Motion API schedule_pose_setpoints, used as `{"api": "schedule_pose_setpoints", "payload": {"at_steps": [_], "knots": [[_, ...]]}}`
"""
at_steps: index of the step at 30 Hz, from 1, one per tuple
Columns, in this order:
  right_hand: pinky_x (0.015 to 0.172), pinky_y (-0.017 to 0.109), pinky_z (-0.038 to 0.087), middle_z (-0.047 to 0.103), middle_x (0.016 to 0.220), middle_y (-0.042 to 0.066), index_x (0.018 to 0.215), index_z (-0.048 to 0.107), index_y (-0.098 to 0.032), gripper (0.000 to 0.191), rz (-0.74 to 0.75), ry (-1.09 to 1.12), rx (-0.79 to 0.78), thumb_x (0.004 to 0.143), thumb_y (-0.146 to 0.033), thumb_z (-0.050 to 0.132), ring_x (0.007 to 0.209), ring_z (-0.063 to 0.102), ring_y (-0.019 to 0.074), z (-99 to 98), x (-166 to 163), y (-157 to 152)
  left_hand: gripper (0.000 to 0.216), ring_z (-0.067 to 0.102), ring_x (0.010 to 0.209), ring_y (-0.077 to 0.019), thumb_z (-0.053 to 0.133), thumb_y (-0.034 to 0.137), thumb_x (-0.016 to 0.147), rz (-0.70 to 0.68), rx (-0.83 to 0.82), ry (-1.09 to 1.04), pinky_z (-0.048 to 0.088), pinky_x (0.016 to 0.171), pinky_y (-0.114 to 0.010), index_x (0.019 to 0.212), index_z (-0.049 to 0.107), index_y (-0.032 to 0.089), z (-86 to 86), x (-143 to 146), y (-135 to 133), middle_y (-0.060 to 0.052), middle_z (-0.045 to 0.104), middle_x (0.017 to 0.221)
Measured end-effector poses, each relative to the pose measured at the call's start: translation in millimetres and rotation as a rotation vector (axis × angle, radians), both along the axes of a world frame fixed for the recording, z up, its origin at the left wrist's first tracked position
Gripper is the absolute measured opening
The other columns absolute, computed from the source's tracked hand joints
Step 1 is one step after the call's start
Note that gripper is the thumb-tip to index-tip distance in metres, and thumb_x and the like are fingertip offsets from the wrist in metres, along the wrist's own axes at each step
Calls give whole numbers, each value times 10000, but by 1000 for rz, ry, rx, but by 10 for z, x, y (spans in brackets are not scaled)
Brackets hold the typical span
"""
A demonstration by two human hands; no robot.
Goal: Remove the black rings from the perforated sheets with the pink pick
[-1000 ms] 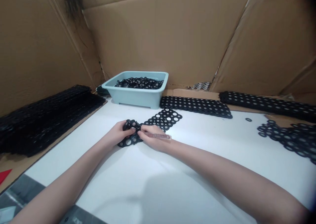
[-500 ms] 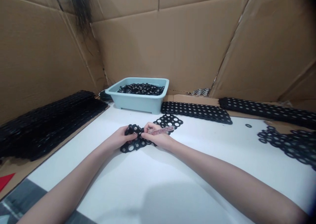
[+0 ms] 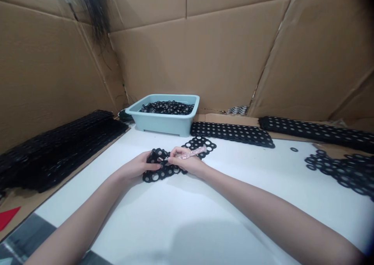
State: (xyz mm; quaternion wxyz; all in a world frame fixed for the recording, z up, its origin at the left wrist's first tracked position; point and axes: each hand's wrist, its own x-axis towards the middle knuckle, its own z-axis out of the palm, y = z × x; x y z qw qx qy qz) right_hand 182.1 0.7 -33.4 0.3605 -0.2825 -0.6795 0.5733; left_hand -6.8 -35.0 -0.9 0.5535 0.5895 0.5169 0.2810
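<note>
My left hand (image 3: 139, 166) is closed on a folded piece of black mesh (image 3: 159, 175) made of joined rings, its thumb lying over the front. In my right hand (image 3: 187, 162) is a slim tool with a clear pinkish handle (image 3: 193, 153), gripped like a pen. The tool's tip points left into the mesh beside the left thumb; its shape is too small to make out. Behind the right hand, a flat part of black ring mesh (image 3: 208, 144) lies on the white table. Whether it joins the held piece is hidden.
A light blue basin (image 3: 163, 123) with black ring mesh inside stands at the back. Black mesh strips (image 3: 233, 132) lie right of it, with a loose ring (image 3: 294, 149) and more mesh (image 3: 341, 169) farther right. Dark stacked material (image 3: 58, 148) lies left. Cardboard walls (image 3: 222, 55) enclose the table.
The tool's handle has rolled and tilted slightly in my right hand, so its lettering no longer shows. My left thumb has shifted a little down on the mesh. The view has moved slightly.
</note>
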Motion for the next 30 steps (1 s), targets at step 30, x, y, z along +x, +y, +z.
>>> {"api": "schedule_pose_setpoints", "payload": {"at_steps": [30], "knots": [[369,154,252,501,539,-29,656,521,-157,117,62,77,-163,720,-254,533,438,405,51,-46,4,42,283,510,685,-140,657,247,622,45,-40,-95,382,654,-263,868,551,156,15,69,-30,-9,570,780]]}}
